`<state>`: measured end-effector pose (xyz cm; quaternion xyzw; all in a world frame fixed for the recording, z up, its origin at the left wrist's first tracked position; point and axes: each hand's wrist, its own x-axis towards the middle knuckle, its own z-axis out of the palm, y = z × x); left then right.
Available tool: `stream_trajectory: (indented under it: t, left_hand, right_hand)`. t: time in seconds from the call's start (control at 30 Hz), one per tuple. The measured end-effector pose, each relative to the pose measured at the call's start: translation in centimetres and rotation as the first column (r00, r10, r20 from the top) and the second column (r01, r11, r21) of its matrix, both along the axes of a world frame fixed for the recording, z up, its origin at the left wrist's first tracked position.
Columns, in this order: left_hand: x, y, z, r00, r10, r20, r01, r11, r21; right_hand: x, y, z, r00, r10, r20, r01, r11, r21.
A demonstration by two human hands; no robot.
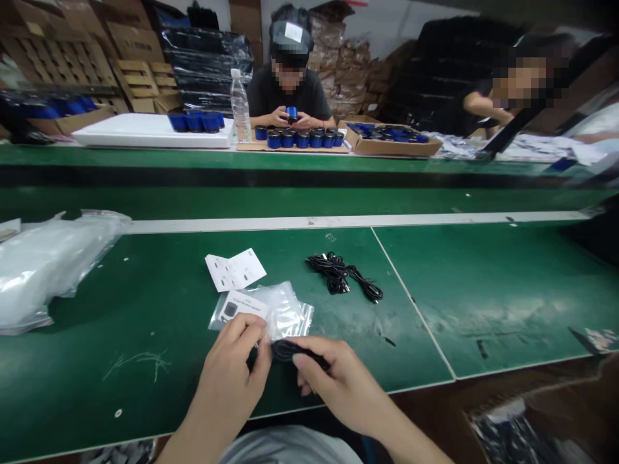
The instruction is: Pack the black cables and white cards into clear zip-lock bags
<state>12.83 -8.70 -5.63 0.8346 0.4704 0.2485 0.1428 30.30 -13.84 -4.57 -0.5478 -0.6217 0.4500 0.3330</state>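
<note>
My right hand (333,374) is closed around a coiled black cable (285,350), held just above the table's front part. My left hand (239,354) pinches at the left end of the same coil, and a bit of black shows between its thumb and fingers. Just beyond the hands lie clear zip bags (290,306), flat on the table. A printed white leaflet (246,304) with a device picture lies at their left, its lower part hidden by my left fingers. Farther back is a folded instruction sheet (236,269), partly open. Several bundled black cables (333,270) lie in a pile to the right.
A large bag of clear plastic (58,264) lies at the left of the green table (483,290). Across the raised ledge, a person (290,84) handles a blue cylindrical part behind rows of similar ones, near a bottle (240,106) and an open carton (394,145). Another person works at right.
</note>
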Motion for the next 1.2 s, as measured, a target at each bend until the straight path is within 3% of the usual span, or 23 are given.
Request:
stream_trajectory:
  t: [0.1,0.17,0.3,0.37,0.43,0.53,0.63,0.73,0.83,0.97,1.03,1.07,1.13,1.2]
  left_hand:
    - [-0.3,-0.5,-0.1,0.998,0.045,0.035,-0.043,0.997,-0.060]
    - [-0.4,-0.9,-0.4,0.998,0.053,0.038,-0.052,0.998,-0.028]
    - [-0.1,-1.9,-0.9,0.998,0.049,0.040,-0.054,0.989,0.140]
    - [0.0,-2.3,-0.9,0.999,0.042,0.033,-0.047,0.983,0.179]
    - [0.0,-2.5,-0.7,0.998,0.041,0.042,-0.048,0.980,0.191]
    - [-0.3,-2.6,-0.4,0.998,0.030,0.050,-0.039,0.983,0.182]
    - [-0.6,-2.9,-0.1,1.000,0.002,0.030,-0.007,0.984,0.179]
    - [-0.6,-3.3,0.1,1.000,-0.013,0.022,0.009,0.984,0.178]
    - [-0.2,-3.8,0.2,0.999,-0.032,0.018,0.029,0.987,0.160]
    - [0.5,-4.4,0.4,0.998,0.001,0.068,-0.009,0.993,0.118]
    - [0.8,-4.7,0.5,0.996,0.006,0.087,-0.016,0.994,0.106]
    - [0.8,-4.8,0.5,0.996,0.004,0.089,-0.012,0.995,0.097]
    - [0.7,-4.9,0.6,0.996,-0.012,0.086,0.005,0.996,0.083]
    - [0.3,-4.6,0.9,0.997,-0.039,0.070,0.033,0.996,0.083]
  right_hand:
    - [-2.1,0.9,-0.5,0.990,-0.094,0.105,0.081,0.989,0.124]
    - [-2.8,1.3,-0.7,0.977,-0.108,0.186,0.073,0.980,0.184]
    - [-3.5,1.6,-0.5,0.965,-0.110,0.238,0.084,0.989,0.118]
    - [-3.4,1.6,-0.2,0.981,-0.083,0.176,0.073,0.996,0.059]
    - [-2.9,1.6,0.5,0.998,0.015,0.055,-0.017,0.999,0.032]
    - [-1.5,1.7,1.5,0.972,0.212,-0.103,-0.208,0.977,0.044]
    - [-0.7,1.9,2.0,0.949,0.264,-0.175,-0.269,0.963,-0.008]
    - [-1.2,1.8,1.5,0.983,0.113,-0.148,-0.122,0.991,-0.054]
    - [-2.8,1.5,0.2,0.989,-0.140,0.040,0.135,0.985,0.108]
    - [-4.7,1.1,-1.5,0.864,-0.415,0.285,0.234,0.833,0.502]
    - [-5.0,1.2,-1.8,0.822,-0.497,0.278,0.288,0.785,0.549]
    - [-5.0,1.4,-1.7,0.818,-0.517,0.253,0.339,0.788,0.514]
    - [-4.5,1.8,-1.4,0.877,-0.443,0.186,0.375,0.873,0.311]
    - [-3.9,2.2,-0.9,0.964,-0.257,0.074,0.252,0.965,0.069]
